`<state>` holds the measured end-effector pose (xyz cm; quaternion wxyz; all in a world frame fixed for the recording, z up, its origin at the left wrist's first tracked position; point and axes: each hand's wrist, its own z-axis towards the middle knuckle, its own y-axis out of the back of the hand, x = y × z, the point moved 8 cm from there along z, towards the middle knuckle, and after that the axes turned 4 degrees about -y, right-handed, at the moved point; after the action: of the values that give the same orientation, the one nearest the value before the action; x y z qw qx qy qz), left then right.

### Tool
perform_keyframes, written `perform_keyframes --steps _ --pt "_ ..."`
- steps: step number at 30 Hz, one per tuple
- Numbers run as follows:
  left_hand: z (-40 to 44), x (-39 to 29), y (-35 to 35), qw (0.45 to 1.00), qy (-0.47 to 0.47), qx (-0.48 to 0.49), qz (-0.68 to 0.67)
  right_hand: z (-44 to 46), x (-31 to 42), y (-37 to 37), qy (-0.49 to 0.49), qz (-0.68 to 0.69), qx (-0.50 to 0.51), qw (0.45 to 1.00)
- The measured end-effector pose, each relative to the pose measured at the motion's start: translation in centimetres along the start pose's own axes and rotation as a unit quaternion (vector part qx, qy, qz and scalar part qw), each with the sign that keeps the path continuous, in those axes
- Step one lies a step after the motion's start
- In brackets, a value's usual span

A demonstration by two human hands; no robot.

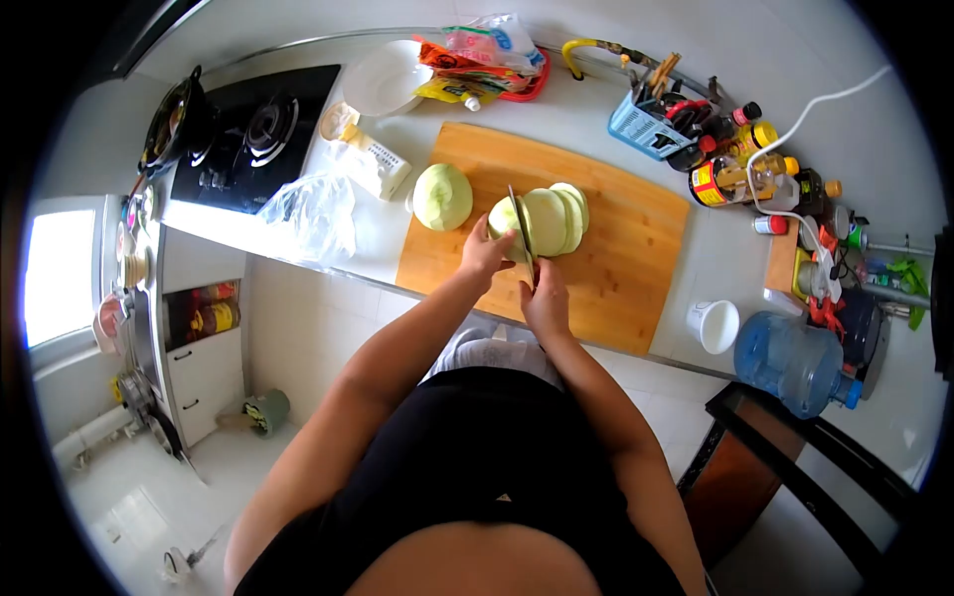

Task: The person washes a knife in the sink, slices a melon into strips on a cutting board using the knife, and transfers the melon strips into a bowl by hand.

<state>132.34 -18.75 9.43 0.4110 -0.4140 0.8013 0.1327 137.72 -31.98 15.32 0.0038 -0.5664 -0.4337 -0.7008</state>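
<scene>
Pale green slices (547, 222) overlap in a row on the wooden cutting board (621, 263). A knife (521, 223) stands on edge between the leftmost piece (504, 219) and these slices. My right hand (545, 296) is closed round the knife's handle at the near side. On the left, my left hand (487, 248) presses its fingers against the near side of the leftmost piece, beside the blade. A larger pale green half (442, 197) rests on the board's left part, touched by neither hand.
Behind the board are a white bowl (388, 77) and a red tray of packets (537, 81). A blue basket (641, 126) and bottles stand at the back right. A white cup (714, 326) and a water jug (790, 363) are at the right; a stove (258, 134) is left.
</scene>
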Motion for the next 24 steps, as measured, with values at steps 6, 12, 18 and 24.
perform_keyframes --steps 6,12,18,24 --pt "0.3 0.3 0.3 0.999 -0.020 -0.028 0.009 -0.1 -0.6 -0.6 -0.005 -0.103 0.032 0.994" --pt "0.7 0.3 0.6 0.999 -0.035 -0.014 0.025 1.7 -0.5 -0.8 -0.050 -0.196 0.063 0.977" --pt "1.0 0.7 0.6 1.000 -0.008 0.012 0.009 2.8 0.1 1.0 -0.053 -0.204 0.054 0.976" --pt "1.1 0.8 0.5 0.999 -0.001 0.025 -0.027 2.5 3.8 2.7 0.000 -0.261 0.033 0.965"
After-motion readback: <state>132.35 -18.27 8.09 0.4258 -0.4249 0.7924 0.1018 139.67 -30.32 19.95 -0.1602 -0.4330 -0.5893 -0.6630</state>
